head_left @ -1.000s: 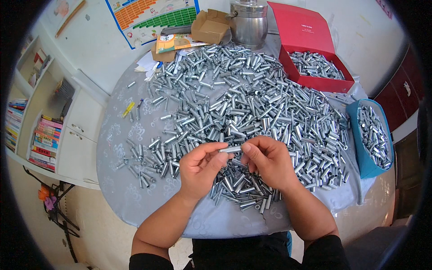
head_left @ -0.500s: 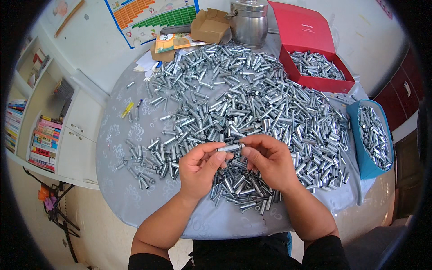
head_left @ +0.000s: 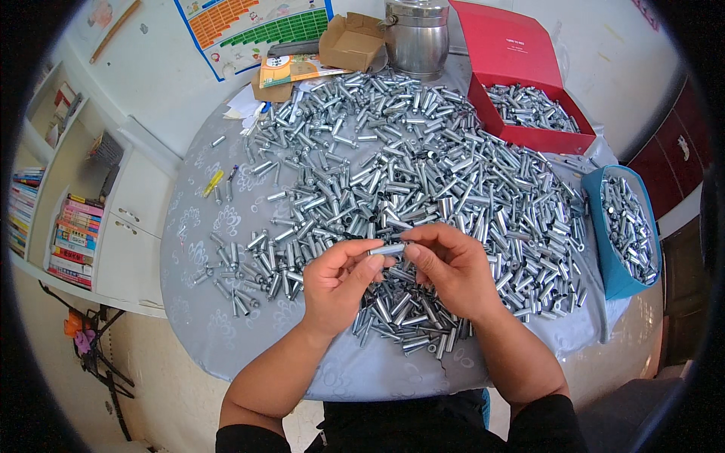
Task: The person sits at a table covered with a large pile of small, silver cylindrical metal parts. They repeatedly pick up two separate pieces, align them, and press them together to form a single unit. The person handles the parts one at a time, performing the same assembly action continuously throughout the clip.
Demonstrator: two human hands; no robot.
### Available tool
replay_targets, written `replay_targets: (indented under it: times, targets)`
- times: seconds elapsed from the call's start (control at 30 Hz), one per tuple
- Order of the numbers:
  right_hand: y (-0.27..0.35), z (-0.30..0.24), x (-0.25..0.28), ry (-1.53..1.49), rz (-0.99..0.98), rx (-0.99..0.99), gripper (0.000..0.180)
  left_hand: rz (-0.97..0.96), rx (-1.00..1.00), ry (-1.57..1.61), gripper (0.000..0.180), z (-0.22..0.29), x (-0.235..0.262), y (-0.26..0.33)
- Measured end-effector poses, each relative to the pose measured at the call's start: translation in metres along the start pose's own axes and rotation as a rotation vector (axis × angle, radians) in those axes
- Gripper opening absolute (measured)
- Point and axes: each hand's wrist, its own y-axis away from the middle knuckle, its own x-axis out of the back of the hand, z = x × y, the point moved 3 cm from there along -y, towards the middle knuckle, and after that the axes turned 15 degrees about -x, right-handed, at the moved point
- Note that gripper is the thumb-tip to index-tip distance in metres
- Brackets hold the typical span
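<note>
Between my two hands, above the near middle of the pile, is a silvery metal expansion-bolt sleeve (head_left: 387, 249), lying roughly level. My left hand (head_left: 337, 283) pinches its left part between thumb and fingers. At its right end my right hand (head_left: 451, 272) is closed, with thumb and forefinger on the tip. Whether a bolt sits inside the sleeve is hidden by my fingers. Under and around both hands spreads a large heap of loose metal sleeves and bolts (head_left: 408, 192).
The heap covers much of a round table with a grey patterned cloth (head_left: 198, 302). A red box (head_left: 529, 139) and a blue bin (head_left: 613, 257), both filled with metal parts, stand at the right. A metal pot (head_left: 418, 41) and small carton (head_left: 350, 44) are behind. A yellow screwdriver (head_left: 214, 183) lies left.
Both hands stay over the same spot. The sleeve between my fingers has turned slightly, and my left hand has shifted a little to the right.
</note>
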Motion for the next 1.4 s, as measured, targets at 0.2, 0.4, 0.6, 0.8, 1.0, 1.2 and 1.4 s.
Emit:
replay_targets:
  times: [0.2,0.4,0.6,0.8,1.0,1.2,1.4]
  targets:
    - [0.001,-0.002,0.001,-0.004,-0.018,-0.057,0.019,0.02,0.022,-0.053,0.019,0.0,0.004,0.0]
    - [0.001,-0.004,-0.002,-0.015,-0.015,-0.003,0.019,0.037,0.01,-0.064,0.018,0.0,0.004,-0.001]
    - [0.0,-0.001,0.001,0.017,-0.018,-0.005,0.02,0.023,-0.011,-0.025,0.02,-0.001,0.005,-0.002]
    - [0.002,-0.003,0.0,0.025,0.005,-0.046,0.016,0.031,0.01,-0.025,0.02,-0.001,0.006,-0.002]
    - [0.0,0.002,0.003,0.102,0.071,0.124,0.015,0.046,0.026,-0.009,0.018,-0.001,0.004,-0.003]
    - [0.003,-0.009,0.0,0.241,0.101,0.352,0.02,0.079,0.062,-0.109,0.018,0.003,0.006,-0.002]
    - [0.008,-0.018,-0.002,0.305,0.062,0.479,0.023,0.078,0.093,-0.168,0.036,0.003,0.006,-0.002]
